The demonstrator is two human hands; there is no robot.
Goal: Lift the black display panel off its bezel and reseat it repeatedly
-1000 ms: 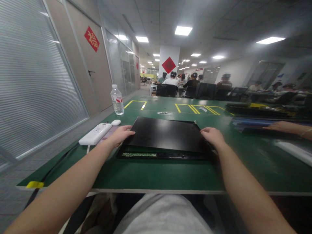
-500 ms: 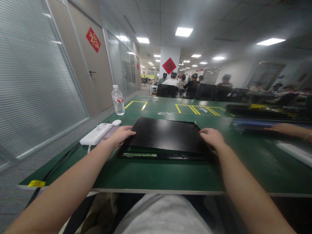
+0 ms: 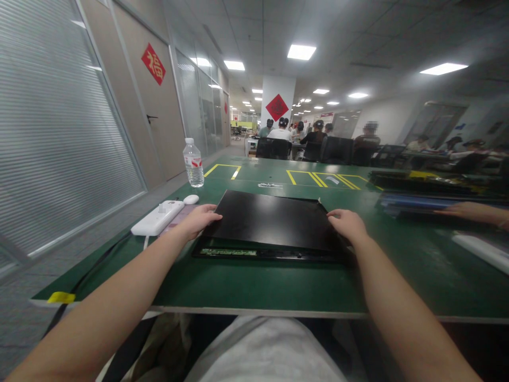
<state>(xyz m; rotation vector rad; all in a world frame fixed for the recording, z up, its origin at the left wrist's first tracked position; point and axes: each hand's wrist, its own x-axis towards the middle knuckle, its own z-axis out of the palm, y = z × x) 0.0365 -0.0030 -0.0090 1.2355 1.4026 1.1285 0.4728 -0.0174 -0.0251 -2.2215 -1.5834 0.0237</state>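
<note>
A flat black screen panel lies across a black frame on the green table. A strip of green circuit board shows along the frame's near left side. My left hand is closed on the panel's left edge, thumb on top. On the opposite edge my right hand grips the panel, fingertips at its upper right side. The panel sits slightly askew over the frame, whose far parts are mostly hidden beneath it.
To the left stand a water bottle, a white power strip and a small white rounded object. At right, another person's hand touches a bluish stack. Yellow tape marks line the table's far side.
The view has shifted very slightly. Both hands keep their hold on the panel, which has hardly moved.
</note>
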